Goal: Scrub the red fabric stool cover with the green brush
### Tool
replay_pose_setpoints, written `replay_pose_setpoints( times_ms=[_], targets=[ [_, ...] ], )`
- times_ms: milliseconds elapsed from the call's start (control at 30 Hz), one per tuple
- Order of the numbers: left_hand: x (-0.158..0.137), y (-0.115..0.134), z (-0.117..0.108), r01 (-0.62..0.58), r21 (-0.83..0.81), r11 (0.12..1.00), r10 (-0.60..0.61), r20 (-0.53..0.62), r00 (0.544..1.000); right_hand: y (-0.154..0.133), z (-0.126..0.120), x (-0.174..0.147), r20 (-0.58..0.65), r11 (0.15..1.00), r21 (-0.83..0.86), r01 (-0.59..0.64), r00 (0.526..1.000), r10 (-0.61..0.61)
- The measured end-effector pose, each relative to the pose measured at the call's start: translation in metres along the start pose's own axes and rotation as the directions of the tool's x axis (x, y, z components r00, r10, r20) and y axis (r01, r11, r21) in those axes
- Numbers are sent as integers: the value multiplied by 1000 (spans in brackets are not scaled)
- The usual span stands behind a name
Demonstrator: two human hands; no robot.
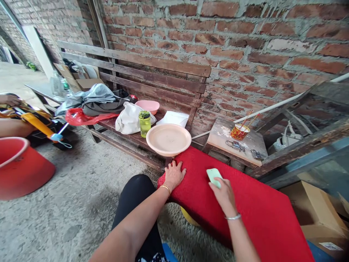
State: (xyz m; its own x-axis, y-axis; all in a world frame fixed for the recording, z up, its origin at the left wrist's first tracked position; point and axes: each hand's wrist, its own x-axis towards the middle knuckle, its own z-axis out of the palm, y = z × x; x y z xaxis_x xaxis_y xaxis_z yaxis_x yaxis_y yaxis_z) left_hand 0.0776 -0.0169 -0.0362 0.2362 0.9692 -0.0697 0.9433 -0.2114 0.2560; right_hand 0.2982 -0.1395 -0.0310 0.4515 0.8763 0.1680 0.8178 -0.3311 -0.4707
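Note:
My left hand point(175, 175) lies flat with fingers spread on the near left end of a red cloth point(253, 193), which covers a long flat surface. In my right hand point(225, 194) is a pale green, rounded block point(214, 176), possibly a bar of soap or a brush back; its kind does not show clearly. My fingers wrap round its near edge, just over or on the cloth. The block's underside is hidden. A shallow beige basin point(169, 138) sits beyond my left hand, at the cloth's far left corner.
A wooden bench point(120, 140) carries a green bottle point(144, 125), a pink bowl point(148, 106), a white bag point(130, 119) and folded clothes point(99, 98). A paper cup point(239, 131) and padlock point(235, 145) rest on a small table point(218, 136). A red bucket point(24, 174) stands left, near another person's hand point(9, 100).

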Motion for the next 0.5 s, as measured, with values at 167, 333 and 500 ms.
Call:
replay_pose_setpoints(
  times_ms=[167, 333, 500],
  targets=[
    [0, 0, 2, 8, 18, 1000, -8, -15, 1000, -38, 39, 14, 92, 993, 29, 118, 988, -120],
    [1, 1, 2, -3, 18, 1000, 4, -13, 1000, 9, 5, 3, 85, 1000, -8, 11, 996, -10],
    [0, 0, 1, -8, -7, 1000, 8, -28, 1000, 96, -58, -45, -32, 971, -83, -225, 974, 223]
  ],
)
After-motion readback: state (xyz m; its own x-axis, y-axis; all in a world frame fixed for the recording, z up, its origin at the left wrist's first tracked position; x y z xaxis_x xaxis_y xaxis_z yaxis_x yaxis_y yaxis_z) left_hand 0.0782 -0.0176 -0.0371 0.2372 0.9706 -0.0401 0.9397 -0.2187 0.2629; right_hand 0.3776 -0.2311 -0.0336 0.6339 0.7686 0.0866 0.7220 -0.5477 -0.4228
